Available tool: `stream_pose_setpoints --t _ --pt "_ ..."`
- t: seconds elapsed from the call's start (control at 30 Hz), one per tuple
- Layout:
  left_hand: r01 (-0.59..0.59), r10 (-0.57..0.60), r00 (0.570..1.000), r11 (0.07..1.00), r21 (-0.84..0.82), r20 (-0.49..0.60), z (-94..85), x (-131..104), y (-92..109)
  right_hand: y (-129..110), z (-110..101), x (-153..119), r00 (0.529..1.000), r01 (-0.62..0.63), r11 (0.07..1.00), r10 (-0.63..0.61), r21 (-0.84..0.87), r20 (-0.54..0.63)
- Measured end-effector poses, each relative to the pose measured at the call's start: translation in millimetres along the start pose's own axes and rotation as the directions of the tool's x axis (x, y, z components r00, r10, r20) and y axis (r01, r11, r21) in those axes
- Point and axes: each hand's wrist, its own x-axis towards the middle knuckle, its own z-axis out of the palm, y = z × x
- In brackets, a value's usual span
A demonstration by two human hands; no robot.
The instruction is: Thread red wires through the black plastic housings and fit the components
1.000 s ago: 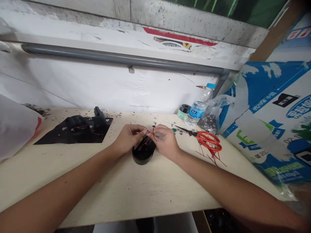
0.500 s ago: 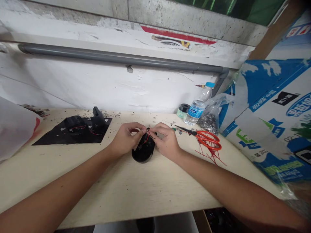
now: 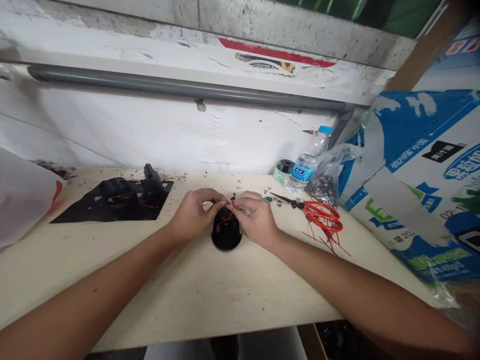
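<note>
At the centre of the frame, a black casing (image 3: 226, 239) was seen just below and between the fingertips, its long axis aligned up the picture, neither hand clearly nearer. A red wire (image 3: 228, 217) was pinched by the right hand's (image 3: 258, 215) thumb and forefinger; the left hand's (image 3: 195, 214) were closed together, apparently on that wire, though this could not be confirmed.

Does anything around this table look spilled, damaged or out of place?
Yes, a little. Dark specks are strewn around the black sheet, like unswept debris; loose red wires lie untidily by the scissors; and the wall sticker looks torn, its edges ragged. The black shell between the left hand and right hand shows no obvious damage.
</note>
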Motion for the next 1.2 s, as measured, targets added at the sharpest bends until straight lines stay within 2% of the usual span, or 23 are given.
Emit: stream_pose_setpoints --t 0.6,0.87,1.2 --pt "-0.008 0.007 1.000 0.999 0.041 0.017 -0.6 0.9 -0.3 -4.1 -0.8 -0.5 1.000 0.000 0.999 0.002 -0.050 0.028" --pt "0.014 -0.014 1.000 1.000 0.005 0.024 0.1 0.9 -0.3 -3.8 -1.6 -0.7 0.999 -0.015 0.999 0.016 -0.034 0.033" --pt "-0.028 0.025 0.999 0.995 0.092 0.036 0.2 1.7 -0.7 -5.8 -0.9 -2.6 0.999 -0.004 0.995 0.009 -0.100 0.043"
